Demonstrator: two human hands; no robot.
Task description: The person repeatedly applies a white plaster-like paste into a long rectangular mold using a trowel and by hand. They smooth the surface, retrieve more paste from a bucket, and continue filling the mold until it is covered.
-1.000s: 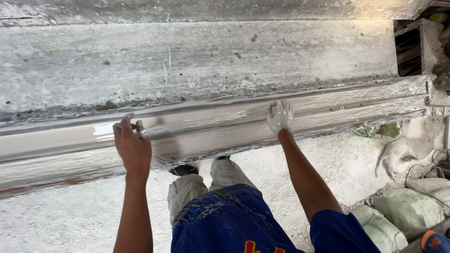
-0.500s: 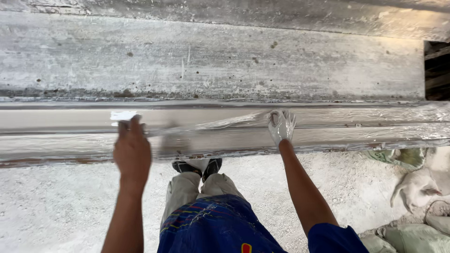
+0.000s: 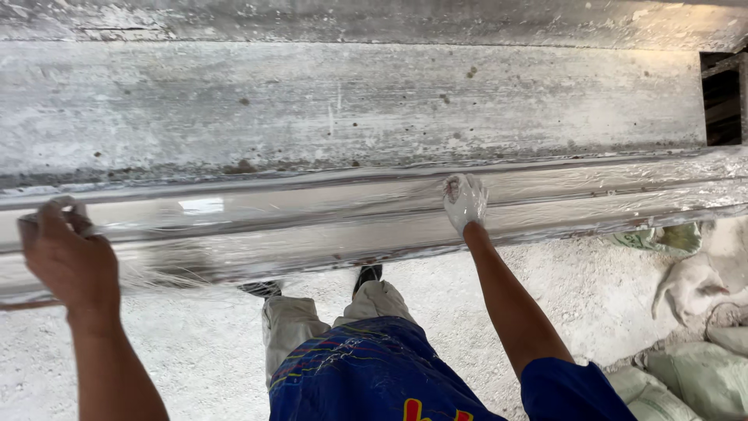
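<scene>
A long grey-white moulding (image 3: 374, 222) with a wet, glossy surface runs across the view at waist height. My left hand (image 3: 68, 261) is at its left end, fingers curled around a small pale tool that is mostly hidden; brush-like streaks trail to the right of the hand. My right hand (image 3: 464, 201), coated in white plaster, rests palm down on the wet surface near the middle and holds nothing. My legs in grey trousers (image 3: 312, 327) and blue shirt (image 3: 374, 378) are below.
A rough plaster-stained slab (image 3: 351, 109) lies behind the moulding. Grey gravelly floor (image 3: 195, 359) is underfoot. Pale filled sacks (image 3: 693, 374) are piled at the lower right, and a dark opening (image 3: 721, 97) sits at the upper right.
My left hand has slid to the left along the moulding, leaving streaks in the wet surface. My right hand has stayed in about the same place.
</scene>
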